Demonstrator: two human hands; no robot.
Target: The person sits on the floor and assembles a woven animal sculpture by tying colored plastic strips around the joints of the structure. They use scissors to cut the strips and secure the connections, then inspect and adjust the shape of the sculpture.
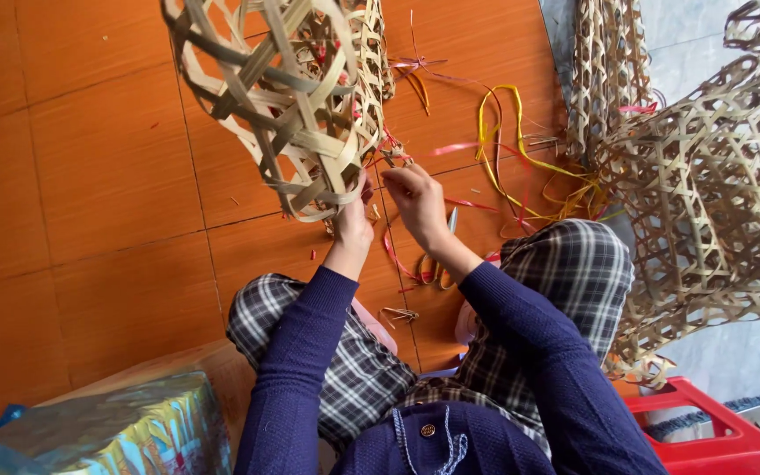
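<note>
The open-weave bamboo basket [288, 97] fills the upper middle of the frame, held up off the orange tiled floor [90, 176]. It looks light for its bulk: flat split strips crossed in a loose lattice with large gaps, springy rather than rigid, and likely to flex or crack if squeezed across the weave. The firmest place to take hold looks to be the doubled rim band at its lower edge, or any crossing where strips overlap. Its long axis runs from the top edge of the frame down toward the person, slightly tilted to the right, with the rim end pointing at the hands.

The left hand [354, 220] is closed on the lower rim of the basket. The right hand [415, 198] sits just beside it, fingers pinched narrowly on a thin strip at the rim edge; what exactly it pinches is too small to tell.

Below the hands lie plaid-trousered knees. Loose red and yellow ribbon strips [507, 149] trail across the floor at centre right. A stack of finished woven baskets [705, 202] occupies the right side, a red plastic stool [714, 435] the lower right corner.
</note>
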